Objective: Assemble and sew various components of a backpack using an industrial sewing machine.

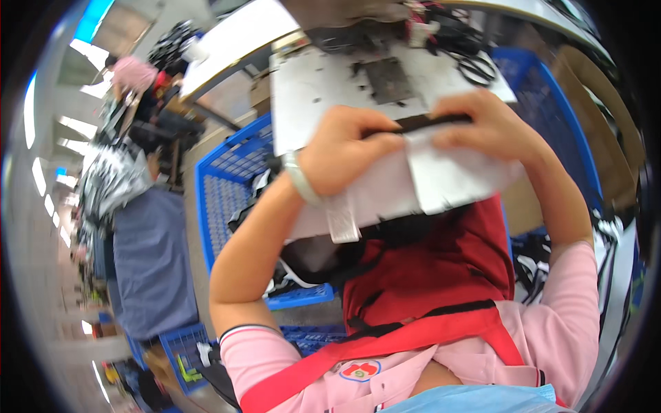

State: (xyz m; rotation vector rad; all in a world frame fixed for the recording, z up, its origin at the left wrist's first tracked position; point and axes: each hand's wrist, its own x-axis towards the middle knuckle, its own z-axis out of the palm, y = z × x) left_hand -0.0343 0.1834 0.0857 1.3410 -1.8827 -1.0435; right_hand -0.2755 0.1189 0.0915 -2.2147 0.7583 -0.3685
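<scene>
Head: two-handed grip (337,151) (492,127) closed on fabric (382,179)

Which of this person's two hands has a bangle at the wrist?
The left hand: a pale bangle circles its wrist, while the right hand, also holding the white fabric, shows a bare wrist.

Pink shirt (561,316), red apron (441,265)

Single head view: wide fisheye camera, left of a side-by-side pair. It faces down and forward from above the wearer's torso (406,375). The left hand (337,151) and right hand (487,129) appear close, above centre; the worktop (303,107) lies beyond.
</scene>
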